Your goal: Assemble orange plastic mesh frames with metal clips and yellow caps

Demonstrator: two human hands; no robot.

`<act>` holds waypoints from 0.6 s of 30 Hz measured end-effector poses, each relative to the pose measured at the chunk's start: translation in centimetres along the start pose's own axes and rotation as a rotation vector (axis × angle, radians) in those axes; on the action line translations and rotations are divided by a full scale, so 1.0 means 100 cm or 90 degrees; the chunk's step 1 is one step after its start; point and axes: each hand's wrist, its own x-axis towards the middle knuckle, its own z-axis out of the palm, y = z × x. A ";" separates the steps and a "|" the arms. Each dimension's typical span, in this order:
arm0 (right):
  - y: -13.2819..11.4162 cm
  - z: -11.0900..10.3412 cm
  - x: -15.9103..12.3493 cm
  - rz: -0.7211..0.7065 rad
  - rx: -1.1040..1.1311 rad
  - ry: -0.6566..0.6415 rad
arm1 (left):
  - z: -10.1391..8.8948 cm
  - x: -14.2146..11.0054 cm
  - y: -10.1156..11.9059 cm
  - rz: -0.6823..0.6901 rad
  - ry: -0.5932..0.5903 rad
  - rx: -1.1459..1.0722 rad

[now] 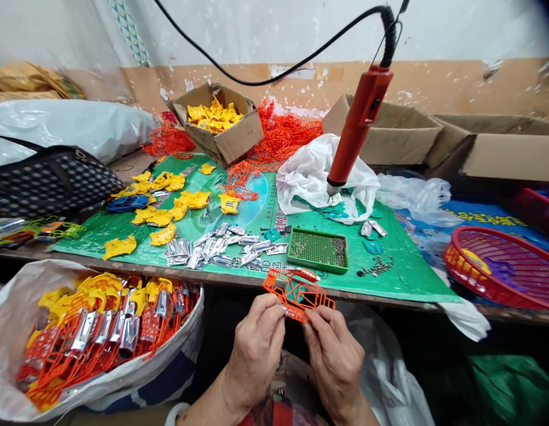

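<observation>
Between my two hands, just in front of the table's edge, is an orange plastic lattice frame (296, 290) with a small green piece visible inside it. My left hand (257, 337) pinches its left lower side, and a bit of silver shows at the fingertips. My right hand (334, 355) grips the lower right side with thumb and fingers. Just beyond the frame lies a green tray (317, 248) of tiny screws. Loose silver pieces (212, 245) are heaped to its left. A red electric screwdriver (361, 124) hangs tip down above the table.
Yellow plastic parts (159, 216) lie across the green sheet (257, 213). A cardboard box (239, 139) of yellow parts stands behind, beside piled orange frames (287, 136). At left, a white sack (168, 355) holds assembled pieces. A red basket (461, 281) sits right.
</observation>
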 end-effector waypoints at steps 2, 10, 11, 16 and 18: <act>-0.001 -0.001 0.002 -0.002 0.003 -0.003 | -0.001 0.001 0.000 -0.001 0.000 -0.015; 0.001 -0.005 0.003 -0.023 0.040 -0.048 | -0.005 -0.001 -0.008 0.038 -0.018 -0.011; 0.002 -0.006 0.003 -0.028 0.040 -0.056 | -0.006 -0.001 -0.009 0.052 -0.030 -0.016; 0.009 -0.012 0.008 -0.069 0.040 -0.076 | -0.011 0.002 -0.012 0.101 -0.058 -0.018; 0.011 -0.015 0.011 -0.084 0.042 -0.081 | -0.013 0.005 -0.012 0.116 -0.066 -0.022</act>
